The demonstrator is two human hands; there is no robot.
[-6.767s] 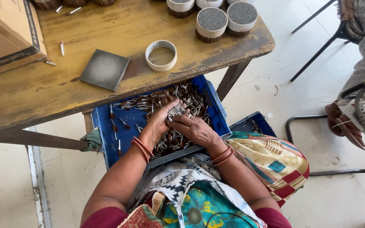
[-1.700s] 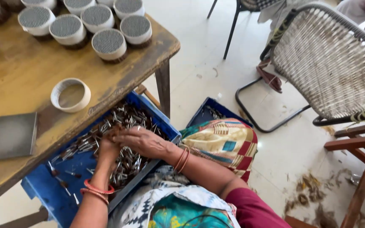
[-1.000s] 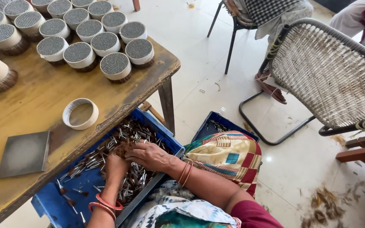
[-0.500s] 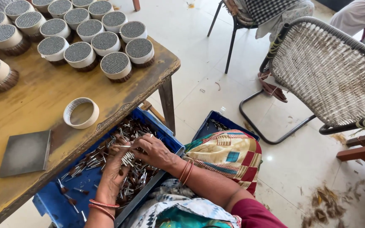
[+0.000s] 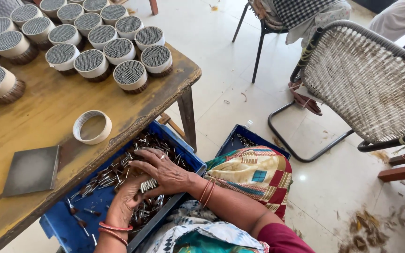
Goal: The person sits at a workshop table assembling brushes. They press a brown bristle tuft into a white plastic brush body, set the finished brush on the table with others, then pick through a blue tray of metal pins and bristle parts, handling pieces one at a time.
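Note:
A blue plastic crate (image 5: 57, 226) rests on my lap under the table edge, filled with several thin metal-tipped brown sticks (image 5: 113, 171). My left hand (image 5: 127, 197) cups a small bundle of these sticks (image 5: 149, 184) from below. My right hand (image 5: 162, 169) lies over the bundle with fingers spread toward the loose sticks, pressing them against the left palm. An empty white ring (image 5: 92, 127) lies on the wooden table (image 5: 48, 112) just above the crate.
Several white rings packed with sticks (image 5: 130, 75) stand in rows at the table's far side. A dark flat square plate (image 5: 32, 170) lies at the near left. A second blue crate (image 5: 249, 139) sits by my knee. A woven chair (image 5: 366, 84) stands to the right.
Both hands have stayed in the crate, gathering sticks; the bundle between the palms has been drawn together and lifted slightly. My view has swung from the table's left to its right corner.

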